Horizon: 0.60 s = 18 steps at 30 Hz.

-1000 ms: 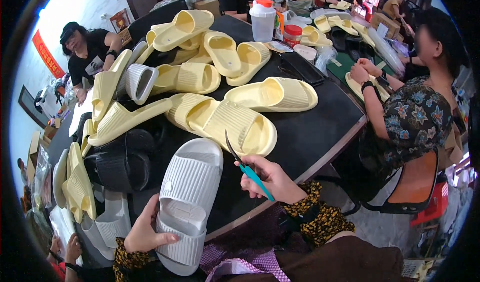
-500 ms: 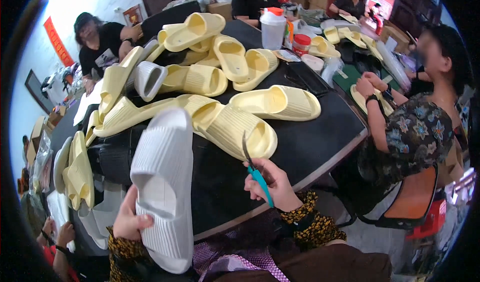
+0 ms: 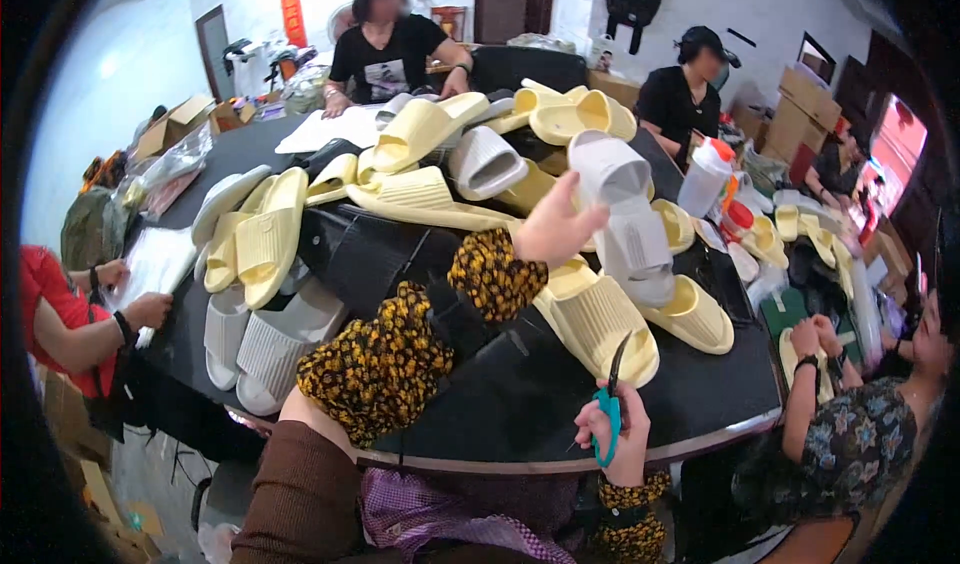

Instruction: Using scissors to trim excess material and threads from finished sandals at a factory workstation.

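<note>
My left hand [image 3: 562, 226] is stretched out over the pile with its fingers apart, beside a pale grey slide slipper [image 3: 638, 236]. That slipper lies over or among the yellow slippers, and whether the fingertips touch it I cannot tell. My right hand [image 3: 632, 439], near the table's front edge, is closed round small scissors [image 3: 606, 426] with teal handles and dark curved blades pointing up. Just beyond the blades rests a yellow slide slipper [image 3: 605, 326]. Another yellow slipper [image 3: 695, 316] lies to its right.
More yellow slippers [image 3: 425, 129] are heaped across the black table [image 3: 470, 389]. A grey pair [image 3: 285, 349] sits at the left. A white bottle with an orange lid [image 3: 706, 176] and a red-lidded jar [image 3: 738, 219] stand at the right. Several people sit round the table.
My left hand has carried the grey slipper from in front of me to the pile and opened. The view has swung left. The right hand still holds the scissors.
</note>
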Tool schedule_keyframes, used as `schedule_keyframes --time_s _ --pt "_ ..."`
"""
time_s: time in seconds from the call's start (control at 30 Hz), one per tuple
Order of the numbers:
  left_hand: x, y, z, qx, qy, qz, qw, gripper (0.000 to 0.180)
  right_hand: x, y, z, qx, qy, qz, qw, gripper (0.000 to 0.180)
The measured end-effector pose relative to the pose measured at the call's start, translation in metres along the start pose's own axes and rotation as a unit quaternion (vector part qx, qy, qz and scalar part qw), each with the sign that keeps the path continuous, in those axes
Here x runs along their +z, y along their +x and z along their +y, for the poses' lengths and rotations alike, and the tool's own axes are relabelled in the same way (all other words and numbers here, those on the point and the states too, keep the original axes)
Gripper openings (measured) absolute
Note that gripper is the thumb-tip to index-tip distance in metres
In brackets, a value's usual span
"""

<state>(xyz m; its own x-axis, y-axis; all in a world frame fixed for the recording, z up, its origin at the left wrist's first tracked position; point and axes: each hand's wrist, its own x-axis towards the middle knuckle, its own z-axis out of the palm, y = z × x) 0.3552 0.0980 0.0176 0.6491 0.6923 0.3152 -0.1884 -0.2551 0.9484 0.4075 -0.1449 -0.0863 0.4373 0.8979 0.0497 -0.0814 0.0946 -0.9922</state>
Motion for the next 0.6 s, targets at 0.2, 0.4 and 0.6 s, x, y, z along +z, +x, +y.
schedule_keyframes --time_s 0.2,0.4,0.6 --pt "-0.046 -0.052 -0.002 0.068 0.180 0.016 0.981 0.061 -0.001 -0.001 -0.003 -0.002 -0.005 -0.006 1.000 0.042" --pt "-0.139 -0.089 0.034 0.210 0.490 0.188 0.825 0.047 0.000 0.001 -0.002 -0.006 -0.004 0.003 1.000 0.044" --pt "-0.243 -0.093 0.012 0.062 0.513 0.198 0.833 0.050 0.002 0.003 -0.001 -0.005 -0.024 0.002 1.000 0.043"
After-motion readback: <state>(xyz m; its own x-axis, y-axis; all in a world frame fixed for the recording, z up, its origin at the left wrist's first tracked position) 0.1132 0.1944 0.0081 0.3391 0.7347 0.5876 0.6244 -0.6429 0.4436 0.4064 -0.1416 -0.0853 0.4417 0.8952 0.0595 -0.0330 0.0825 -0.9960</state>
